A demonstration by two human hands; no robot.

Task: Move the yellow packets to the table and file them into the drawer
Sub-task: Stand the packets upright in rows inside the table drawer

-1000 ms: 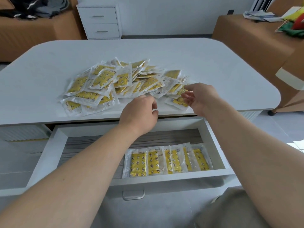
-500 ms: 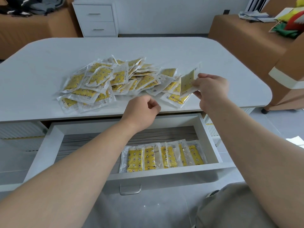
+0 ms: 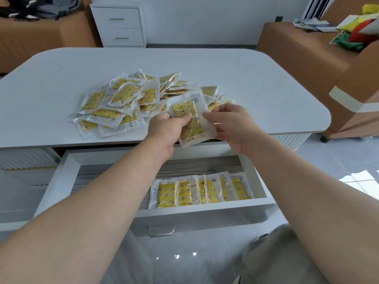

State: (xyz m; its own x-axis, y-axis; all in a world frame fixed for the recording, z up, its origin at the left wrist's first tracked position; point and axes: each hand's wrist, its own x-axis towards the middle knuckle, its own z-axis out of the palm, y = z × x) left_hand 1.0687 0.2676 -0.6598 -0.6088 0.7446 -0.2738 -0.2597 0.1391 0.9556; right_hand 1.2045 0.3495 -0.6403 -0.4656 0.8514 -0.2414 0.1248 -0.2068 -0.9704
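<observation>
A heap of yellow packets (image 3: 123,101) in clear wrappers lies on the white table (image 3: 256,78). Both hands hold one yellow packet (image 3: 193,119) just above the table's front edge. My left hand (image 3: 164,128) grips its left side with the thumb on top. My right hand (image 3: 231,124) pinches its right edge. Below, the open drawer (image 3: 61,181) holds a row of several yellow packets (image 3: 201,191) standing along its front right.
A white two-drawer cabinet (image 3: 121,27) stands against the far wall. Brown upholstered furniture sits at the back left (image 3: 41,33) and at the right (image 3: 307,48), with papers and coloured items (image 3: 356,31) on top. The drawer handle (image 3: 161,230) juts toward me.
My right hand lifted a packet from the right of the heap and brought it left toward the middle. My left hand rose from the table edge and took hold of the same packet.
</observation>
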